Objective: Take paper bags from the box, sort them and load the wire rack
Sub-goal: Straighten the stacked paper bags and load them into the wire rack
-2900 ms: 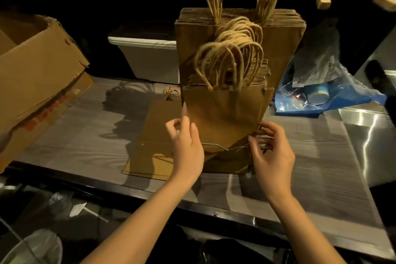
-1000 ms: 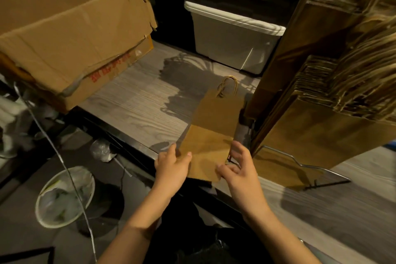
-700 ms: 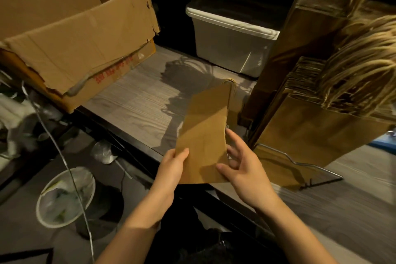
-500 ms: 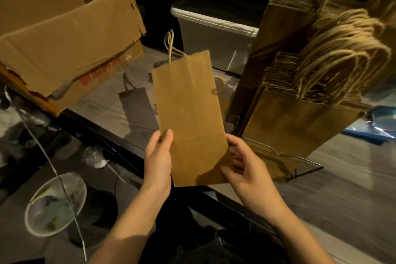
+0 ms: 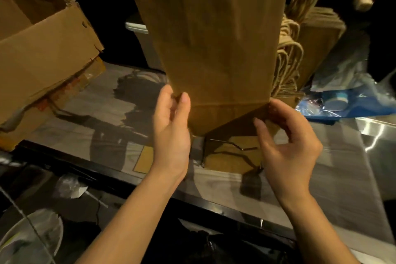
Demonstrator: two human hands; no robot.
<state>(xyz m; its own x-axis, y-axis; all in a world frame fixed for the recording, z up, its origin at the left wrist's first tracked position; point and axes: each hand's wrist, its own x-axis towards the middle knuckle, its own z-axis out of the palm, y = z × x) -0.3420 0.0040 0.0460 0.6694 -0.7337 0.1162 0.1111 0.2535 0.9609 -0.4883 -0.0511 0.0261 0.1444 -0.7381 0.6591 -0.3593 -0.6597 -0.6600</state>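
I hold a flat brown paper bag [image 5: 214,38] upright in front of the wire rack [image 5: 231,148], its top out of frame. My left hand [image 5: 171,133] pinches the bag's lower left edge. My right hand [image 5: 287,146] grips its lower right corner at the folded bottom. Behind the bag, the rack's stacked bags with twisted paper handles [image 5: 300,49] show at the right. Another flat bag [image 5: 144,159] lies on the counter under my left wrist. The open cardboard box [image 5: 42,53] sits at the left.
A white plastic tub [image 5: 141,38] stands behind the held bag. Clear and blue plastic wrapping [image 5: 347,100] lies at the right beside a shiny metal surface [image 5: 377,135]. The counter's dark front edge [image 5: 120,180] runs across; below it are litter and a round bin [image 5: 32,236].
I picked the flat bag off the counter, raised it upright and carried it right, in front of the rack. Both hands stayed on its lower corners.
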